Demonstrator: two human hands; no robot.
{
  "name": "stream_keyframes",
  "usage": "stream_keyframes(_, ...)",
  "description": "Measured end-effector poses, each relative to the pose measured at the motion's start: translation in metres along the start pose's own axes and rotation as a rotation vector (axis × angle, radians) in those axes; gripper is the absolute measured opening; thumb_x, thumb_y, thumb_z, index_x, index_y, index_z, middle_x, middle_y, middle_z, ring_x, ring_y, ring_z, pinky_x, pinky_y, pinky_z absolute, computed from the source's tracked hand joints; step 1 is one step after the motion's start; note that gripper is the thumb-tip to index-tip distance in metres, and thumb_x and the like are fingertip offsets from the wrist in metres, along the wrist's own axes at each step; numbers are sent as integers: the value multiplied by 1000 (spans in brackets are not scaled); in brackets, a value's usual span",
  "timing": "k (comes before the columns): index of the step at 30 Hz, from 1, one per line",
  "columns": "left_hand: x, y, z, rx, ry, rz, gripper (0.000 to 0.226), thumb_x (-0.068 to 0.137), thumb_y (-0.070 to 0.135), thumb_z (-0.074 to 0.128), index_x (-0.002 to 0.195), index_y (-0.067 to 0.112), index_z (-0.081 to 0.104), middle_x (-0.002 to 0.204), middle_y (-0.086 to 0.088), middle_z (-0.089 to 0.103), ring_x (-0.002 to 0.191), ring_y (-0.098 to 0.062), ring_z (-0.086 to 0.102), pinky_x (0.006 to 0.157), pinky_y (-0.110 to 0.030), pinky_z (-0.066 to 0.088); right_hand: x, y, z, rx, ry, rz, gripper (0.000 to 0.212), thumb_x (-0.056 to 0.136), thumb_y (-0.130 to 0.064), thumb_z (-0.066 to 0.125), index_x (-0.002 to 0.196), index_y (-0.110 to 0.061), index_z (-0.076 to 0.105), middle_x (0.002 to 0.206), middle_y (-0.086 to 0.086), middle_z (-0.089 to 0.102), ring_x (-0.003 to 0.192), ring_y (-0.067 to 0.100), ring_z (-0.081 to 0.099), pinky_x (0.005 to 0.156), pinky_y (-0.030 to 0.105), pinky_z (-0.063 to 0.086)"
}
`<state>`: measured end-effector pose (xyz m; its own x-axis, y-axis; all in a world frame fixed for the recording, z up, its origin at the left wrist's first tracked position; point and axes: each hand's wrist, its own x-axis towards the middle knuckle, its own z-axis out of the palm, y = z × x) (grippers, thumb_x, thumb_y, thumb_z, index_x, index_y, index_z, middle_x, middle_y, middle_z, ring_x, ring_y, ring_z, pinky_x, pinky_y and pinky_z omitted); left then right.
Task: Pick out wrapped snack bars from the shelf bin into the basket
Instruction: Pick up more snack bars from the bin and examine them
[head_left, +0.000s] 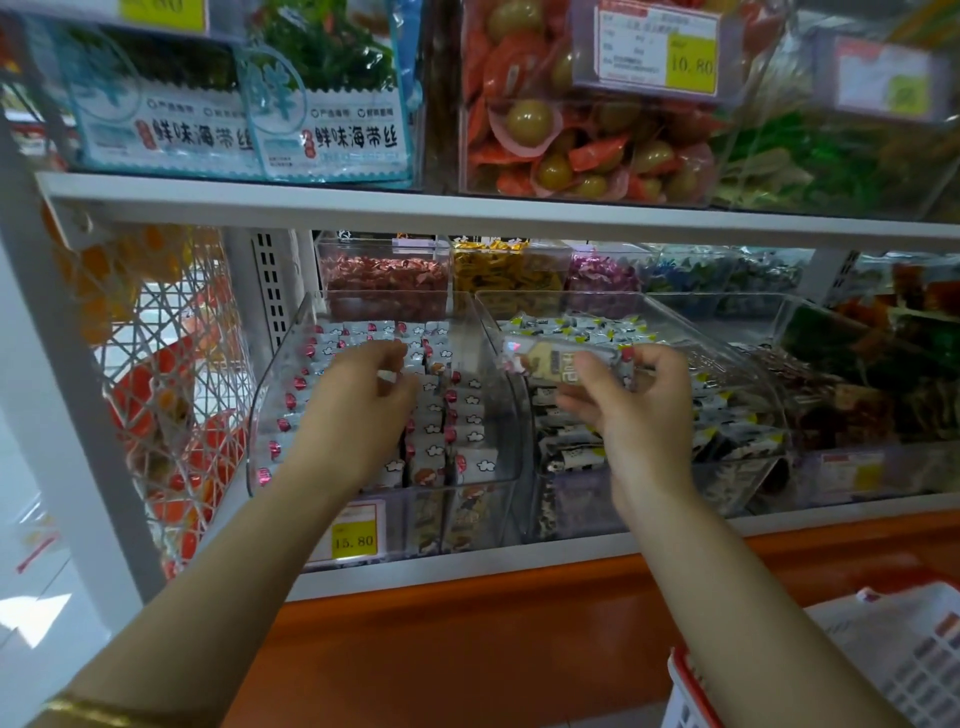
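Observation:
Two clear shelf bins hold wrapped snack bars. The left bin (291, 364) is packed with white bars with red and cloud marks (467, 415). The right bin (748, 364) holds white, black and yellow bars (571, 325). My left hand (363, 400) reaches into the left bin with curled fingers pinching a small white bar. Over the front of the right bin, my right hand (634, 395) grips a yellow and white wrapped bar (556, 364). The white and red basket (852, 670) sits at the lower right.
An upper shelf (467, 208) runs just above the bins with seaweed packs (322, 104) and a bin of wrapped eggs (582, 145). More candy bins (384, 270) stand behind. A wire mesh side rack (171, 374) is at the left. An orange ledge (519, 623) runs below.

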<state>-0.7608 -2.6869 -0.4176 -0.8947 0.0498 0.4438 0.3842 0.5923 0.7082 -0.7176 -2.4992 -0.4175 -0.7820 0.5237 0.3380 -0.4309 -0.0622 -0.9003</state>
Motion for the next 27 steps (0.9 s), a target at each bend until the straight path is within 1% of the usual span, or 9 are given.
stream_keyframes(4, 26, -4, 15, 308, -158, 16, 32, 96, 17, 43, 124, 4, 54, 127, -16, 53, 116, -32, 48, 96, -40, 42, 10, 5, 4, 36, 27, 77, 24, 88, -7, 62, 96, -20, 43, 117, 23, 53, 72, 22, 68, 62, 21, 56)
stream_keyframes(7, 44, 6, 35, 406, -356, 56, 26, 96, 23, 34, 102, 6, 53, 112, -14, 53, 116, -34, 46, 100, -51, 36, 17, 9, 9, 42, 47, 94, 26, 88, -6, 62, 106, -9, 43, 116, 22, 54, 75, 24, 68, 65, 24, 58)
stream_keyframes(9, 53, 9, 50, 534, -498, 111, 36, 98, 31, 27, 117, 10, 50, 128, -10, 49, 128, -30, 38, 106, -55, 25, 22, 10, 14, -6, 41, 90, 25, 88, -7, 62, 108, -4, 47, 113, 19, 57, 77, 24, 69, 68, 27, 59)
stream_keyframes(12, 57, 3, 62, 706, -644, 134, 49, 99, 38, 18, 137, 13, 37, 146, -9, 36, 137, -24, 26, 109, -61, 13, 31, 10, 22, -108, -1, 26, 15, 89, -8, 61, 95, -16, 50, 94, 2, 58, 85, 28, 67, 71, 28, 59)
stream_keyframes(14, 53, -6, 60, 798, -635, 149, 50, 99, 41, 18, 134, 10, 37, 144, -13, 36, 137, -26, 26, 107, -64, 13, 41, 12, 29, -275, -60, -92, 15, 88, -11, 63, 97, -15, 52, 91, -3, 57, 92, 29, 64, 81, 38, 56)
stream_keyframes(15, 50, -9, 58, 826, -615, 156, 51, 99, 42, 17, 133, 10, 37, 144, -14, 34, 137, -27, 24, 107, -65, 13, 47, 12, 35, -395, -110, -167, 17, 87, -13, 64, 102, -12, 54, 94, -2, 58, 95, 26, 62, 84, 37, 53)
stream_keyframes(18, 41, -17, 49, 807, -570, 148, 58, 98, 46, 12, 142, 14, 32, 152, -7, 24, 142, -24, 15, 109, -64, 7, 64, 17, 58, -759, -343, -350, 22, 87, -13, 63, 108, -8, 58, 105, 4, 61, 93, 13, 53, 72, 18, 40)
stream_keyframes(22, 32, -19, 44, 775, -533, 196, 58, 98, 45, 11, 143, 15, 31, 152, -6, 26, 142, -23, 15, 111, -61, 8, 80, 28, 95, -1218, -611, -470, 26, 85, -17, 64, 110, -11, 59, 108, 6, 64, 96, 21, 58, 77, 31, 46)
stream_keyframes(27, 28, -21, 39, 703, -501, 218, 55, 98, 43, 12, 140, 16, 36, 153, -2, 27, 142, -18, 16, 112, -58, 8, 88, 39, 119, -1404, -851, -497, 51, 81, -21, 71, 127, -18, 50, 119, 9, 59, 105, 26, 55, 71, 28, 32)
